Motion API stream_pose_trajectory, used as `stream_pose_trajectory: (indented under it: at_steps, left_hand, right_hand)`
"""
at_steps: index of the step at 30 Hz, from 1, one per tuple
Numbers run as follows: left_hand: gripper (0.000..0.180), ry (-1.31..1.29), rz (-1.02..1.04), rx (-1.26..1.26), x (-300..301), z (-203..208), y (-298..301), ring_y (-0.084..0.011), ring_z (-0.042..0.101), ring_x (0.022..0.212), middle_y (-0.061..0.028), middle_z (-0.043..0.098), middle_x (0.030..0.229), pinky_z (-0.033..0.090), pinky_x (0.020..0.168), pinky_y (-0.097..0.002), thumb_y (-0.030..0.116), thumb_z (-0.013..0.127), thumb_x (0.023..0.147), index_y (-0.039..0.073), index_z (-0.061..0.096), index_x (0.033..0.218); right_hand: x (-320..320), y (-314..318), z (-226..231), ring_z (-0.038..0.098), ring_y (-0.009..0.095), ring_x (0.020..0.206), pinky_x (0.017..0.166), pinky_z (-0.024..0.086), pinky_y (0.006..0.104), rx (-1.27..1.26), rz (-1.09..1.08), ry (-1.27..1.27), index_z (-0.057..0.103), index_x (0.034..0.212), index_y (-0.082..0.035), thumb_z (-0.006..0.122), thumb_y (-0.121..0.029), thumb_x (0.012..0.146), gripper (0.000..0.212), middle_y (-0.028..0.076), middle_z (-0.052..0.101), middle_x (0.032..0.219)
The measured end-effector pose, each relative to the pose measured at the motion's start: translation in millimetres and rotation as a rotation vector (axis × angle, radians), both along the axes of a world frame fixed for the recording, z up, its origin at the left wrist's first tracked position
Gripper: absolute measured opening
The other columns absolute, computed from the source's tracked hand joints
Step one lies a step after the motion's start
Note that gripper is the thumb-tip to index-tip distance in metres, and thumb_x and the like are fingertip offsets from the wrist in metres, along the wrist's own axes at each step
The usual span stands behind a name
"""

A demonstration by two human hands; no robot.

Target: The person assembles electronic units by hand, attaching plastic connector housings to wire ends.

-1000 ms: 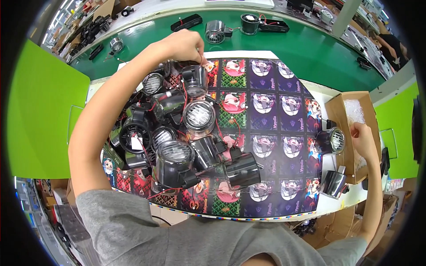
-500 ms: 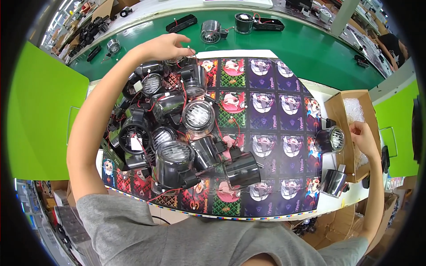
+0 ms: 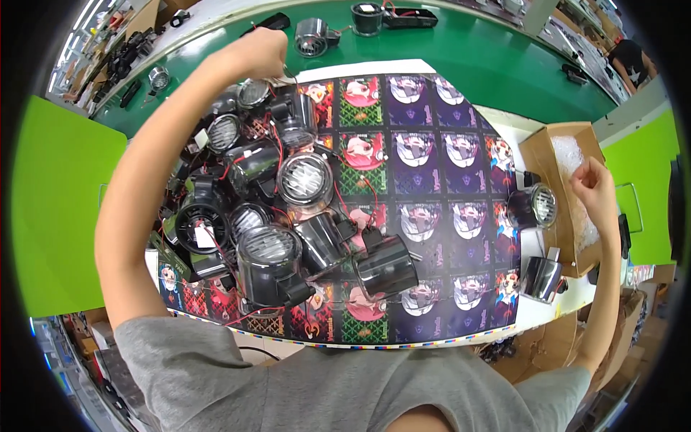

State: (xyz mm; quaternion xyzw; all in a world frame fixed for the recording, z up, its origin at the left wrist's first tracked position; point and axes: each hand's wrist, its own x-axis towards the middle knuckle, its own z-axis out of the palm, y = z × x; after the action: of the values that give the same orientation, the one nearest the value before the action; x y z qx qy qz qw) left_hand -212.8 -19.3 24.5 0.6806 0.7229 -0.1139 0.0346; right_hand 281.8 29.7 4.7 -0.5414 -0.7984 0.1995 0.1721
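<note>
My left hand [image 3: 265, 54] is at the far edge of a heap of black fan units with clear ends, its fingers curled together. A thin wire [image 3: 290, 73] shows right at its fingertips, pinched there. My right hand [image 3: 597, 189] hovers over an open cardboard box [image 3: 538, 157] lined with a clear plastic bag [image 3: 571, 155]; its thumb and fingers are pressed together, and what they hold is too small to make out. In the heap, a fan unit with a clear grille [image 3: 305, 179] stands upright, and a black cylindrical unit [image 3: 386, 268] lies on its side at the near right.
A printed sheet with cartoon pictures [image 3: 419, 223] covers the white table. Two more fan units [image 3: 533, 207] lie between it and the box. Beyond is a green work surface [image 3: 461, 68] with another fan unit [image 3: 312, 37] and black elongated parts [image 3: 410, 19]. Green panels [image 3: 61, 209] stand at both sides.
The fingers of my left hand have closed from spread to curled, at the wire. My right hand has lifted a little away from the box, still pinched. The whole view has shifted slightly.
</note>
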Motion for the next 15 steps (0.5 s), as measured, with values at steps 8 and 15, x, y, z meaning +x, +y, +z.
stream_pose_trajectory:
  at_steps: [8,15]
  left_hand:
    - [0.044,0.012,-0.033,0.175,3.9,14.6,-31.4,-0.0324,0.056,0.061,-0.0201,0.057,0.062,0.043,0.058,-0.0385,0.037,0.056,0.078,-0.006,0.058,0.067]
    - [0.06,-0.185,0.348,0.245,-46.2,69.2,-175.8,-0.0217,0.049,0.106,-0.0149,0.05,0.117,0.037,0.09,-0.0319,0.048,0.049,0.082,0.002,0.045,0.121]
  right_hand:
    - [-9.5,-40.7,16.5,0.051,0.007,0.065,0.058,0.041,0.0194,0.058,-0.042,0.261,0.056,0.088,0.004,0.052,-0.005,0.082,0.011,0.003,0.057,0.075]
    - [-72.3,-146.6,12.2,0.054,0.02,0.089,0.08,0.042,0.0305,0.046,0.114,0.557,0.043,0.09,0.0,0.041,-0.004,0.087,0.005,0.016,0.056,0.096]
